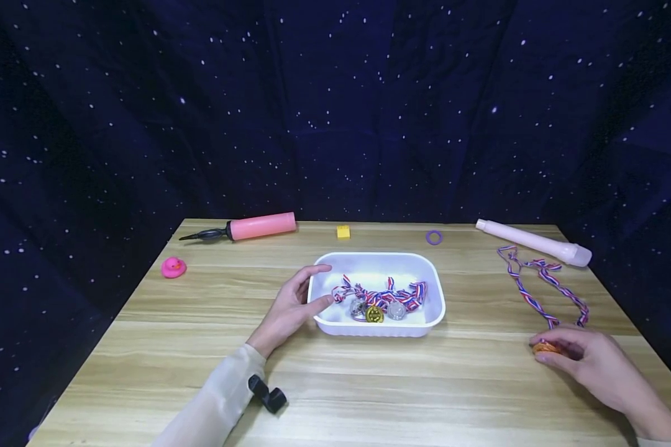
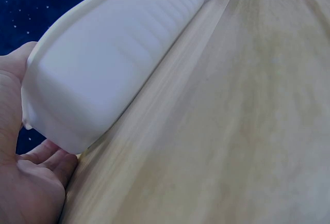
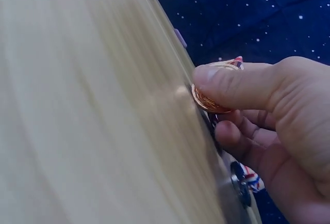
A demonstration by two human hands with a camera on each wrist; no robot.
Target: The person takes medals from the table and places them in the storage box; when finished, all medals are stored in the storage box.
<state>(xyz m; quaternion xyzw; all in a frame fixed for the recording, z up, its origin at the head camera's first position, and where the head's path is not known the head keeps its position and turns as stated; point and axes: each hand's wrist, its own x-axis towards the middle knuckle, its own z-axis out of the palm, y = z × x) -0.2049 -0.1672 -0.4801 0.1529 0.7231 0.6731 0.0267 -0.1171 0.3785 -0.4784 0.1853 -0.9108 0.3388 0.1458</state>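
A white plastic basin (image 1: pixel 377 329) sits mid-table, holding a gold medal (image 1: pixel 374 315), two silver medals (image 1: pixel 396 310) and their bunched striped ribbons (image 1: pixel 388 298). My left hand (image 1: pixel 293 304) grips the basin's left end, thumb at the rim; in the left wrist view, fingers (image 2: pixel 59 163) reach round its lower side. To the right, my right hand (image 1: pixel 595 363) pinches a bronze medal (image 1: pixel 546 348) between thumb and fingers, close to the tabletop. From it a red, white and blue ribbon (image 1: pixel 528 298) trails in a loop toward the back.
Along the back lie a pink hand pump (image 1: pixel 263 226), a yellow block (image 1: pixel 343 232), a purple ring (image 1: pixel 433 237) and a pale pink microphone-shaped tube (image 1: pixel 528 240). A pink rubber duck (image 1: pixel 174 267) sits at the left edge. A dark starry cloth (image 1: pixel 335 112) hangs behind.
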